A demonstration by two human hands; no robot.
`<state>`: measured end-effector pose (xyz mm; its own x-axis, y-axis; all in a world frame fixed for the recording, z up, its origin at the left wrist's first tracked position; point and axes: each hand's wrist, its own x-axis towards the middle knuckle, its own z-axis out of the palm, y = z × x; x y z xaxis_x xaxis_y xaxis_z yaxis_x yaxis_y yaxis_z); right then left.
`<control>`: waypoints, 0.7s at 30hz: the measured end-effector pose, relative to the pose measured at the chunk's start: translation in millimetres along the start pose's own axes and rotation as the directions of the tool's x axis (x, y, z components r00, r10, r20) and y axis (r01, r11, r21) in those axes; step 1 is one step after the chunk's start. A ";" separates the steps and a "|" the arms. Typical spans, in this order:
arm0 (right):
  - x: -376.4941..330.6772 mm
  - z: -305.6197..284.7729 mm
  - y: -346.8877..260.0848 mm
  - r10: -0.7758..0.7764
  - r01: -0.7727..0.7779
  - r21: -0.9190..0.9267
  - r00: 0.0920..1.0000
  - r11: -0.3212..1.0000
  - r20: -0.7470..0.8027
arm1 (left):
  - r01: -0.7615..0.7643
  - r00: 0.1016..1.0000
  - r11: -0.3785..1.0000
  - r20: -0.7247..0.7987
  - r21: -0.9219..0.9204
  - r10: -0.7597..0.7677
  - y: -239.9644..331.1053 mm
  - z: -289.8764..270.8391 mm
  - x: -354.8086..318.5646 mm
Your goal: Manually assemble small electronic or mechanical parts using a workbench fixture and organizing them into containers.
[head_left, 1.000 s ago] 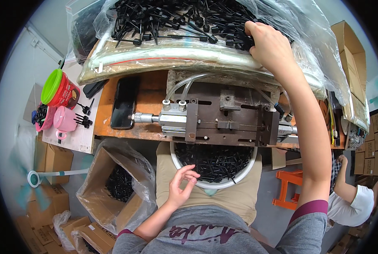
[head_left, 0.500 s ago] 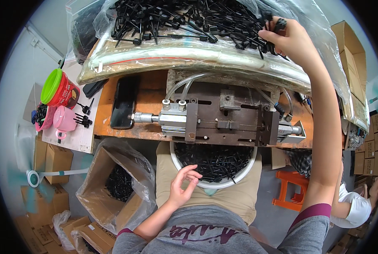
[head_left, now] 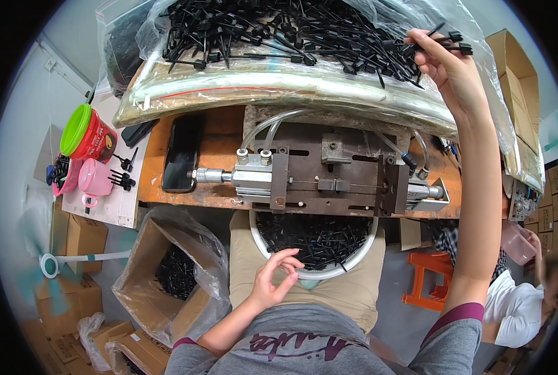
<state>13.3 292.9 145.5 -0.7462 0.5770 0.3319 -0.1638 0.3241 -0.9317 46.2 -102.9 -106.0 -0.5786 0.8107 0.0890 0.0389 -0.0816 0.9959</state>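
Note:
My right hand [head_left: 449, 65] is raised at the upper right, fingers pinched on a few black plastic parts [head_left: 449, 41] lifted from the big heap of black parts [head_left: 279, 31] lying on clear plastic sheeting [head_left: 260, 87]. My left hand [head_left: 272, 281] rests near my lap, fingers loosely curled and holding nothing, touching the rim of a white bowl [head_left: 354, 267] full of black parts. Between the heap and the bowl a metal pneumatic press fixture [head_left: 329, 181] sits on the orange bench [head_left: 216, 150].
A black phone [head_left: 180, 161] lies on the bench's left. A red tub with green lid [head_left: 86, 132] and a pink cup [head_left: 95, 178] stand far left. A bag-lined cardboard box [head_left: 166, 275] of black parts is on the floor. An orange stool [head_left: 430, 284] and another person [head_left: 516, 300] are at right.
My right hand has lifted off the heap and moved right, now holding a few black parts above it. My left hand has stayed by the bowl.

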 end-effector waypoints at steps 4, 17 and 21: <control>-24.9 8.2 -9.0 -0.063 0.060 0.078 0.998 0.995 0.027 | -0.044 0.999 0.997 -0.013 0.065 0.044 8.6 3.9 3.2; -194.6 81.6 10.5 0.431 -0.523 0.256 0.836 0.813 0.340 | -0.503 0.828 0.750 -0.010 0.430 0.561 124.7 7.5 85.7; -210.0 80.4 20.5 0.464 -0.563 0.313 0.819 0.765 0.339 | -0.541 0.824 0.737 0.078 0.405 0.561 123.5 16.1 88.1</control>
<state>114.8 118.1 44.9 -0.9053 0.3689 -0.2105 0.0929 -0.3116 -0.9457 13.2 -32.2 25.1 -0.3912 0.6675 0.6336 0.6718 -0.2633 0.6923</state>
